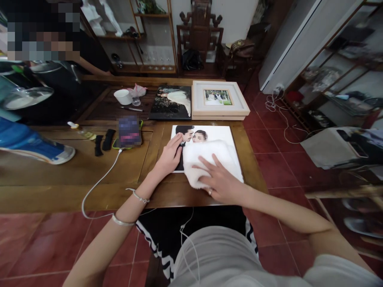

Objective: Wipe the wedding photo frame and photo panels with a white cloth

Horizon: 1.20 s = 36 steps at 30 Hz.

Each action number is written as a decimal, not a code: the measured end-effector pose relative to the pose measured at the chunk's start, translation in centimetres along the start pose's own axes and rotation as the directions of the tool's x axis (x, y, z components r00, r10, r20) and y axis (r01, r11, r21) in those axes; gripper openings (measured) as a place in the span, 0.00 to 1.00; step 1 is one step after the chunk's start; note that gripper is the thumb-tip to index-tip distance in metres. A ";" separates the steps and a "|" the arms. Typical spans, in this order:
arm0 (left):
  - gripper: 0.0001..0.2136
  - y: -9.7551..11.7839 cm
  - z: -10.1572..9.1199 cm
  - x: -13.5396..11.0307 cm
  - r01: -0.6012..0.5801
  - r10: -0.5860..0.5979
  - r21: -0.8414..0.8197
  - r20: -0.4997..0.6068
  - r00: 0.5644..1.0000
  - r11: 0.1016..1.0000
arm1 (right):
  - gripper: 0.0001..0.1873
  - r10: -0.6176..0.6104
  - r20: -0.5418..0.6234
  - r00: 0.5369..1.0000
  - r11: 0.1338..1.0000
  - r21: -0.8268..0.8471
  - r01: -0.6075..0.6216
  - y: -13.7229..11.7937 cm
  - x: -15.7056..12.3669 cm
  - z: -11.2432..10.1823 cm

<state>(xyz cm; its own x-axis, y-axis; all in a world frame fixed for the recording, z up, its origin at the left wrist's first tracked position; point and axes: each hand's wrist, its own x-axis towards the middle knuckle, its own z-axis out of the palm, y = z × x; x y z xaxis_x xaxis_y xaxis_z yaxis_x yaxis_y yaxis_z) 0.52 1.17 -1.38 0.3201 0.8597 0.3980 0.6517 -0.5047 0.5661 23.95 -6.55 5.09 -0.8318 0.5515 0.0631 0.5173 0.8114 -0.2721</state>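
Observation:
A large photo print [215,133] of a couple lies flat near the front edge of the low wooden table [72,175]. My left hand [170,156] rests flat on the print's left edge, fingers stretched out. My right hand [218,178] presses down on a white fluffy cloth [209,157] that covers the print's lower middle, fingers spread over the cloth.
Behind the print lie a dark photo print [172,103] and a white framed picture [220,99]. A phone [128,133] on a white cable, two black items [104,141], a small bottle [82,130], a white cup [123,96] and a pen sit on the table. Another person's shoe [44,149] rests on the left.

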 end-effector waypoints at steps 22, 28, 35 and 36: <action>0.24 1.0 -0.6 -0.2 -0.029 0.010 -0.117 -0.164 0.986 0.993 | 0.17 -0.032 -0.003 0.999 0.994 -0.104 0.031 3.0 5.5 0.0; 0.26 1.1 -0.7 -0.2 0.009 -0.026 -0.110 -0.157 0.987 0.994 | 0.15 -0.213 0.100 0.972 0.977 -0.001 0.214 0.3 1.8 -0.5; 0.22 0.9 -0.3 0.0 0.003 -0.004 -0.056 -0.008 1.000 0.998 | 0.17 0.131 -0.028 0.991 0.991 0.014 -0.131 3.2 -0.7 -2.2; 0.22 0.8 -0.2 0.1 -0.003 0.003 -0.051 -0.009 1.000 0.999 | 0.17 0.193 -0.060 0.979 0.981 0.026 -0.192 4.2 -0.4 -2.4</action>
<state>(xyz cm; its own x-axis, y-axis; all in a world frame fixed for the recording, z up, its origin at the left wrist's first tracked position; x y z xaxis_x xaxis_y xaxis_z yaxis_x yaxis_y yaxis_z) 0.94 0.77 -0.72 0.3155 0.8577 0.4059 0.6148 -0.5106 0.6011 26.91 -2.88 6.18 -0.7026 0.7085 0.0665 0.6621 0.6851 -0.3037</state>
